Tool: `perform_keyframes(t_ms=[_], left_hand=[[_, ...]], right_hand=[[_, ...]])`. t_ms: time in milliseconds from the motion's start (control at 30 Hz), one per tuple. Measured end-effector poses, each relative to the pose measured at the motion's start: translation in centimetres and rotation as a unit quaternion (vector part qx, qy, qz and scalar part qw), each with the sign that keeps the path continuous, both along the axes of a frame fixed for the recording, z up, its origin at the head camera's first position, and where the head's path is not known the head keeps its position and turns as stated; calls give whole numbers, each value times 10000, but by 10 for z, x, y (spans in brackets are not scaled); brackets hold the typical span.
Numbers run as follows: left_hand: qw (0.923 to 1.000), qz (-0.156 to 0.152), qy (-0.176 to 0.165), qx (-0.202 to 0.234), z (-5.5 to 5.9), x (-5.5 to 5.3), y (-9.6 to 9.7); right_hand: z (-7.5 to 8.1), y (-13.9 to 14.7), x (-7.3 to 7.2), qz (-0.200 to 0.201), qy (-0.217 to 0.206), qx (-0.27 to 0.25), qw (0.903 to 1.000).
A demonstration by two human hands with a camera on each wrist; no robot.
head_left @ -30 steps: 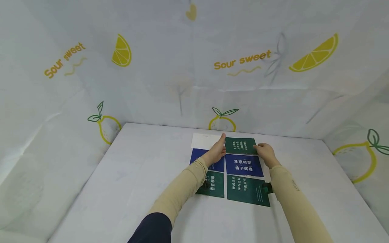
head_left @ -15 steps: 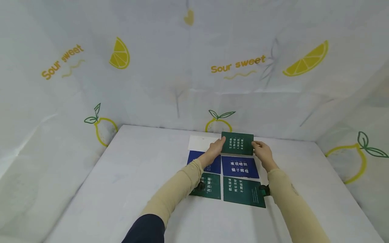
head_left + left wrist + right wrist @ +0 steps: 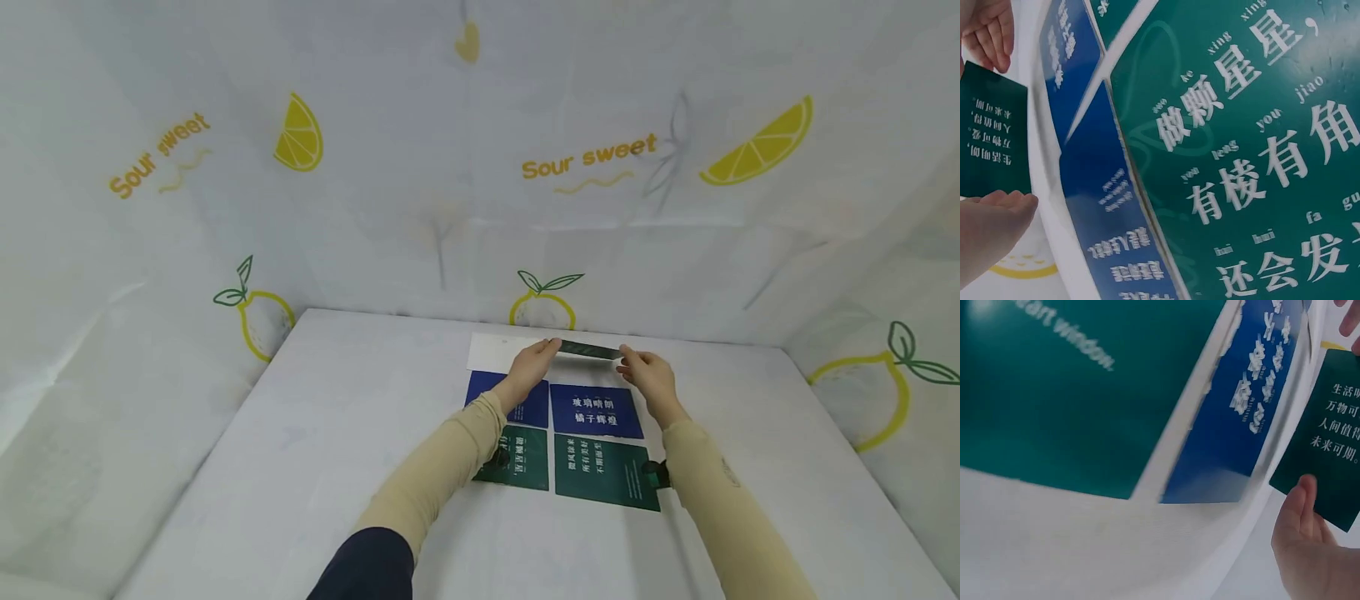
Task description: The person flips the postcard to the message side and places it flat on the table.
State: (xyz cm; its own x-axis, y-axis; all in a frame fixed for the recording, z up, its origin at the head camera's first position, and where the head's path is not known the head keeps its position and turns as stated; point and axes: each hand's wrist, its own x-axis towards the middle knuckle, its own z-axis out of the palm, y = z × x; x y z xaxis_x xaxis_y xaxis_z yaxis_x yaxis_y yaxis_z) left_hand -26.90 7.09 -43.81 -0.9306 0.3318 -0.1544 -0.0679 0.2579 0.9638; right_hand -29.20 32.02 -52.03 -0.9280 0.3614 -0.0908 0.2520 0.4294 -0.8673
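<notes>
A green card (image 3: 588, 349) with white writing is held up off the table between the two hands. It is tilted, so the head view catches it nearly edge-on. The left hand (image 3: 531, 365) pinches its left end, and the right hand (image 3: 649, 382) pinches its right end. Both wrist views show the written face of this green card (image 3: 991, 134). Below the hands lie two blue cards, left (image 3: 534, 408) and right (image 3: 596, 410). Nearer the person lie two green cards, left (image 3: 531, 467) and right (image 3: 603, 472). The left forearm partly covers the left cards.
A white card (image 3: 497, 350) lies flat at the back, left of the raised card. The cards lie on a white table (image 3: 337, 417). A white curtain (image 3: 390, 183) printed with lemons encloses its back and sides.
Both hands have lifted the back-right green card from the table. Since half a second ago it has tipped from showing its written face to nearly edge-on in the head view.
</notes>
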Motion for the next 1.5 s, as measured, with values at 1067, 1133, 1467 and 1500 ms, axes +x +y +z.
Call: perform_keyframes(t_ms=[1067,1133,1467,1500], left_hand=[[9981,413,250,-375,-65,-19,17],[9981,367,283,-413,-75,-25,19],[9969,558,-125,-536,-26,7,13],[9966,560,-81,-596,-25,8,13]], right_hand=[[58,-39,49,938,-1008,1810,9738],[57,-39,47,935,-1078,1886,9716],[60,-35,47,784,-1025,1863,9740],[60,-34,47,772,-1043,1849,9742]])
